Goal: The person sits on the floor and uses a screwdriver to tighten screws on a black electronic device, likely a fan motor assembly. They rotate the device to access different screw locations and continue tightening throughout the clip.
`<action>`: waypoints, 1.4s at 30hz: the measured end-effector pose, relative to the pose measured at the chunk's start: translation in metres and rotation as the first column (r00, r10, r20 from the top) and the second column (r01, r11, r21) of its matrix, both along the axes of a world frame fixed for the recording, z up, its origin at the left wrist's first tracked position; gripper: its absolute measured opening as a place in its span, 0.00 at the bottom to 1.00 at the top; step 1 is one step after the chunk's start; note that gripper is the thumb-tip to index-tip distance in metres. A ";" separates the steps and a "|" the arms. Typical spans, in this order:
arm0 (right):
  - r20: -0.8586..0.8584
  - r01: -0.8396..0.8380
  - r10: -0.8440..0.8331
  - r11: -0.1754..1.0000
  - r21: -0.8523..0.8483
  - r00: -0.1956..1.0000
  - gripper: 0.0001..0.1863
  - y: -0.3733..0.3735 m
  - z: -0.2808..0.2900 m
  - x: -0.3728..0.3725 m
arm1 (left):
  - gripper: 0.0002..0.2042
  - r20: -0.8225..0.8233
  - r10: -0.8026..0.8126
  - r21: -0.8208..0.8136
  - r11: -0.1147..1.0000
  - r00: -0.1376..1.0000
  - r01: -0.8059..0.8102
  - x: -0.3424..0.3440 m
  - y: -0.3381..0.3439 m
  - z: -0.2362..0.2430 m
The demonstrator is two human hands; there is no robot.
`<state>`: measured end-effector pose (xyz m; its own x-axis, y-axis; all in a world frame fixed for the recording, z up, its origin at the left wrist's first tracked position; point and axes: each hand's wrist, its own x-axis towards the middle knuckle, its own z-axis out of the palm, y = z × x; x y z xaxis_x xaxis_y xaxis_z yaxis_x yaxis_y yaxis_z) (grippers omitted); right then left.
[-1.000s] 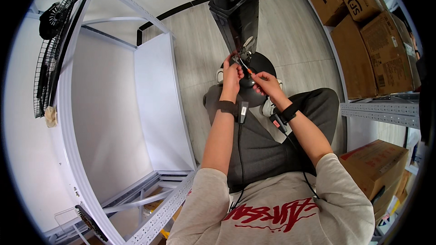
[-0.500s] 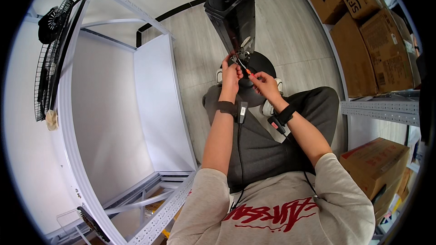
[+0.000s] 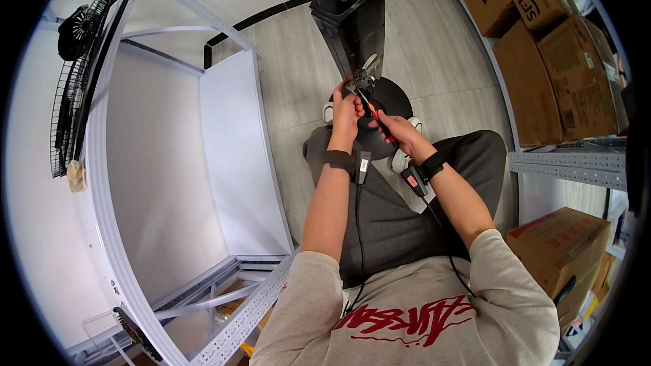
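Observation:
In front of me stands a tall black machine body (image 3: 349,30) on a round black base (image 3: 399,97). Small metal parts (image 3: 367,80) show at its lower end. My left hand (image 3: 347,112) is curled beside these parts, fingers closed; what it pinches, if anything, is too small to make out. Wrapped round the red-orange handle of a screwdriver (image 3: 372,107) is my right hand (image 3: 401,130). The screwdriver slants up and left, its thin shaft reaching to the metal parts near my left fingertips. Where exactly its tip touches is hidden.
White metal shelving (image 3: 234,149) rises on my left, with a black wire rack (image 3: 64,122) hung on it. Several cardboard boxes (image 3: 525,85) fill shelves at the right, and another box (image 3: 559,237) sits lower. Cables (image 3: 359,230) run from bands on both wrists.
My right hand has shifted from a fingertip hold to a fuller grip on the screwdriver, and more of the red handle shows beneath the fingers. My left hand has barely moved.

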<state>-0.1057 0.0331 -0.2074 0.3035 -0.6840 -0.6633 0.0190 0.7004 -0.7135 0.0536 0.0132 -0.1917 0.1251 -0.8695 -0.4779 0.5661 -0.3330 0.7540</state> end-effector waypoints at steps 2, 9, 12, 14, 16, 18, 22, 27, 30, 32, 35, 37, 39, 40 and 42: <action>0.028 0.009 -0.009 1.000 0.008 1.000 0.18 0.002 0.001 0.002 | 0.22 0.007 -0.007 0.000 1.000 1.000 0.007 0.000 0.000 0.001; 0.058 -0.027 0.023 0.998 0.054 0.998 0.18 0.003 0.014 -0.002 | 0.24 -0.003 0.004 0.013 1.000 1.000 -0.004 -0.001 0.001 0.004; 0.134 -0.019 0.003 0.993 0.118 0.991 0.16 -0.002 0.002 -0.006 | 0.24 0.009 -0.001 0.011 1.000 1.000 0.001 -0.002 0.000 0.005; 0.084 0.009 -0.013 0.999 0.042 0.996 0.15 -0.002 -0.005 -0.006 | 0.25 -0.001 0.000 0.009 1.000 1.000 0.000 -0.003 -0.001 0.006; -0.029 0.042 -0.046 0.993 -0.114 0.999 0.15 0.003 -0.003 0.002 | 0.24 0.001 -0.002 0.004 1.000 1.000 0.002 -0.002 -0.001 0.001; -0.026 0.045 -0.048 0.995 -0.089 0.999 0.16 0.008 0.013 0.006 | 0.22 0.015 -0.005 -0.004 1.000 1.000 0.005 0.003 0.001 -0.004; -0.063 -0.008 0.000 0.992 -0.128 0.998 0.16 0.011 0.018 0.004 | 0.22 0.016 -0.010 0.000 1.000 1.000 0.010 0.002 0.000 -0.002; 0.126 -0.028 0.024 0.999 0.028 0.992 0.16 0.002 -0.004 -0.004 | 0.22 0.012 -0.021 0.004 1.000 1.000 0.021 0.000 0.000 0.000; -0.005 0.028 -0.029 0.995 -0.091 1.000 0.19 0.008 0.001 0.005 | 0.22 0.017 0.000 0.018 1.000 1.000 0.000 0.000 -0.001 0.000; -0.053 0.030 -0.038 0.991 -0.134 0.998 0.21 0.010 0.013 0.007 | 0.22 0.017 -0.001 -0.001 1.000 1.000 0.001 0.002 0.001 -0.003; 0.025 0.001 0.000 0.999 -0.042 1.000 0.20 0.009 0.017 -0.001 | 0.23 0.016 0.002 -0.004 1.000 1.000 -0.002 0.001 0.001 -0.001; 0.115 0.004 -0.011 0.999 0.054 0.993 0.17 0.005 0.011 -0.006 | 0.24 0.009 0.004 -0.001 1.000 1.000 -0.004 0.000 0.001 0.002; 0.113 -0.037 0.031 0.998 0.049 0.993 0.16 0.001 0.004 -0.008 | 0.23 -0.004 0.001 -0.002 1.000 1.000 -0.001 -0.001 0.001 0.004; 0.111 -0.057 0.051 0.997 0.047 0.992 0.15 0.001 0.000 -0.009 | 0.24 0.001 -0.001 0.001 1.000 1.000 0.001 -0.002 0.001 0.004; 0.039 -0.023 0.026 0.997 -0.073 0.999 0.16 0.002 -0.005 -0.003 | 0.24 0.009 -0.003 0.006 1.000 1.000 0.003 -0.002 0.000 0.003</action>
<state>-0.1085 0.0350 -0.2126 0.3458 -0.7221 -0.5991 0.0323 0.6473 -0.7616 0.0512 0.0135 -0.1885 0.1272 -0.8670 -0.4818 0.5584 -0.3388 0.7572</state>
